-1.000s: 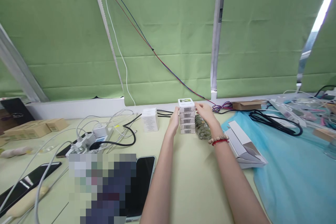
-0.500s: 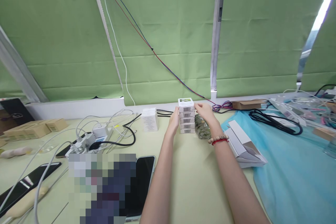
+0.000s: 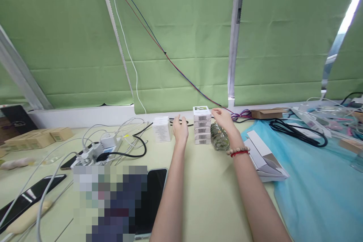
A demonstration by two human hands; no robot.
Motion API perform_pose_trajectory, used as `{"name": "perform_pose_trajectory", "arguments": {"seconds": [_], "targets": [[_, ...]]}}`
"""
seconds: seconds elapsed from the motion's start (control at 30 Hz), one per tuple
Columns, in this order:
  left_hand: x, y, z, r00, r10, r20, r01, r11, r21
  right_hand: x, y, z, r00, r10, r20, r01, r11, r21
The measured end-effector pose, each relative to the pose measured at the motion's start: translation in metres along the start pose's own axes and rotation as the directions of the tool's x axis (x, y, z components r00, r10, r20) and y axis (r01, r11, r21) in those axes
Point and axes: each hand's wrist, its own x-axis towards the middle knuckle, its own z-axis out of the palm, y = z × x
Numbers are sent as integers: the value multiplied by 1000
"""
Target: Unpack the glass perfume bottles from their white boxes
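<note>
A pale green surface (image 3: 210, 189) carries a stack of small white boxes (image 3: 202, 125) near its far edge. The left hand (image 3: 180, 130) hovers just left of the stack, grip loosely spread and empty. The right hand (image 3: 224, 120) rests fingertips at the top box's right side, grip narrow, above a clear bottle (image 3: 219, 139).

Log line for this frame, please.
left hand: open, beside box stack | right hand: open, by stack top | bottle: lying right of stack
</note>
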Motion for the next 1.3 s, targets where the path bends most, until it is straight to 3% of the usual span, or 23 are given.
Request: {"name": "perform_pose_trajectory", "arguments": {"seconds": [0.1, 0.2, 0.37, 0.63, 0.9, 1.03, 1.17, 1.3], "targets": [[7, -12, -12, 968, 74, -241, 0, 956, 292, 0, -3, -3, 997, 1, -73, 3, 999, 49], [11, -26, -23, 943, 75, -324, 83, 891, 447, -2, -7, -6, 993, -8, -118, 15, 998, 58], [15, -41, -30, 975, 80, -207, 39, 858, 512, -4, -9, -6, 991, 4, -131, 11, 993, 119], [16, -50, -25, 997, 65, -47, -23, 788, 615, -6, -10, -8, 989, 53, -137, -31, 987, 159], [13, -45, -24, 982, 102, -158, 35, 727, 685, 2, -3, -4, 976, 128, -178, -64, 943, 327], [11, -44, -20, 974, 92, -206, 72, 738, 671, 5, 0, -7, 963, 123, -238, -40, 945, 324], [7, -41, -15, 969, 116, -219, 80, 689, 720, 4, 1, -10, 960, 137, -246, -48, 941, 335], [7, -39, -12, 960, 52, -277, 170, 678, 715, 1, -2, -12, 961, 155, -230, -67, 934, 350]]}}
